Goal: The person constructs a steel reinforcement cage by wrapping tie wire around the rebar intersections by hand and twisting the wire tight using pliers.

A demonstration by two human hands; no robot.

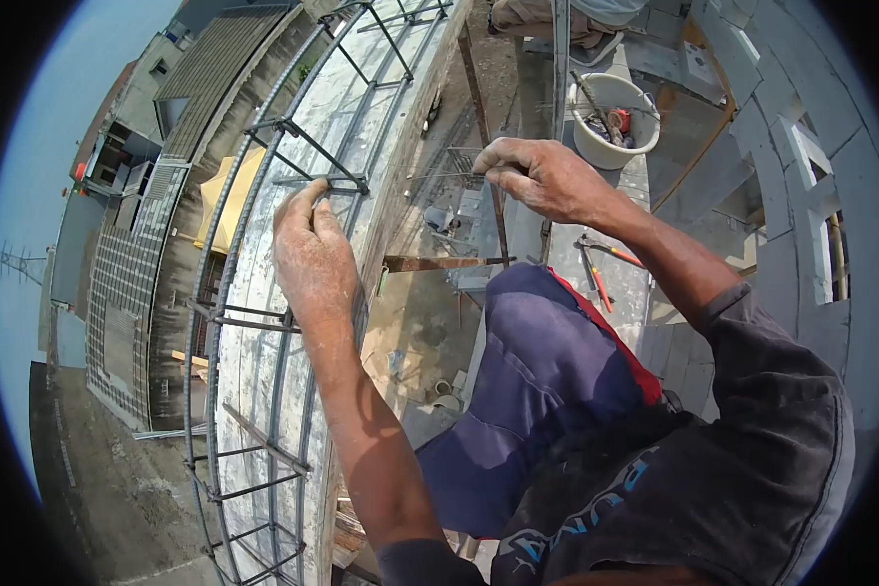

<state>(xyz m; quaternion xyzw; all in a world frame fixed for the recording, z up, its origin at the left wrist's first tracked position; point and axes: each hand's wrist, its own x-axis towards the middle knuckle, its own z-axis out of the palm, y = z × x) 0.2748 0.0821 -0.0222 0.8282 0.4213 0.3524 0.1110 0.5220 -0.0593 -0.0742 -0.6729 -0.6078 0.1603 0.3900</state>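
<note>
Head view: white round plastic bucket (604, 154) holds dark tools and red object (619, 121). Ribbed dark steel rebar cage (281, 322) sits along pale, stained beam (347, 223). Your left hand (314, 249), fingers nearly closed, touches cage's crossbar. Your right hand (552, 183) pinches thin wire (444, 177). Red-handled pliers (599, 280) lie beside your knee; upright metal pole (561, 68) stands near bucket.

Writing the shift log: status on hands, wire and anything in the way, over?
Left hand at rebar cage. Right hand pinching thin wire. No obstruction seen; pincers on plank, clear of both hands.
</note>
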